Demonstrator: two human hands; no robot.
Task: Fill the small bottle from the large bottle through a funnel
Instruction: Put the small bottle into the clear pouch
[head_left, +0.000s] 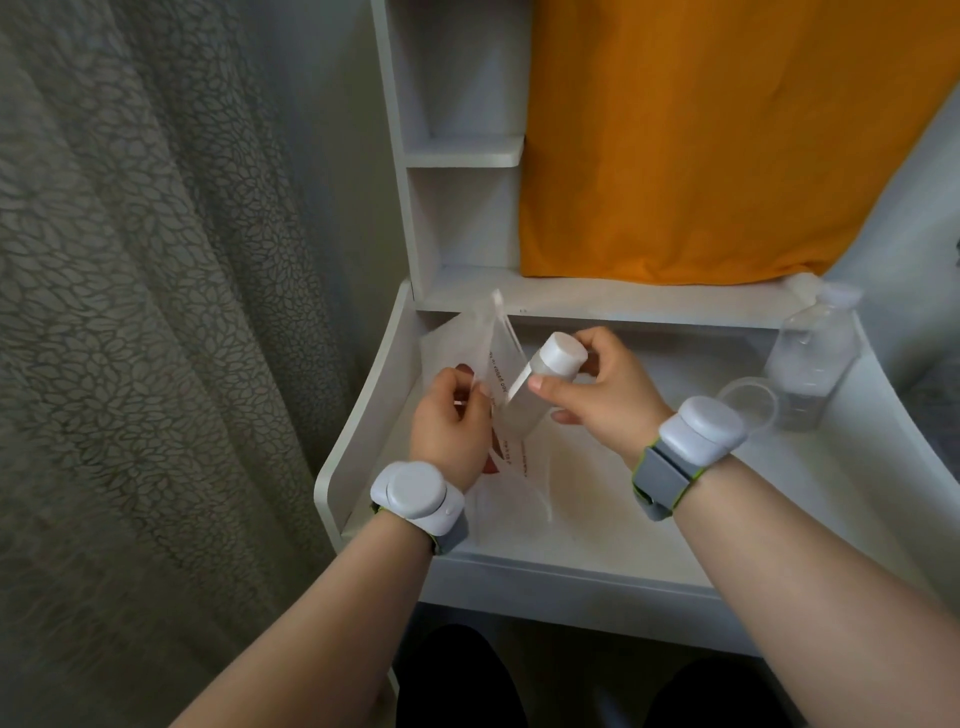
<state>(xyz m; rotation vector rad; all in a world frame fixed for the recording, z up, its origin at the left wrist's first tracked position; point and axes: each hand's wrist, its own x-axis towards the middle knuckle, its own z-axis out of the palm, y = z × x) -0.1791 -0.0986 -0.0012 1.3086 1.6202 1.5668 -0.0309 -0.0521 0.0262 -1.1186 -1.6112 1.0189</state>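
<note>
The right hand (597, 400) gripped the white-capped small bottle (557, 358) above the white desk (779, 499), against a clear plastic bag (501, 353) pinched by the left hand (449, 428); the large bottle (813, 358) stood at the right, the clear funnel (750, 397) just beside it

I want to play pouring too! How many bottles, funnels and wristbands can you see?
Bottles: 2, the small bottle and the large bottle
Funnels: 1, the funnel
Wristbands: 2, the left wristband and the right wristband
Total: 5
</note>
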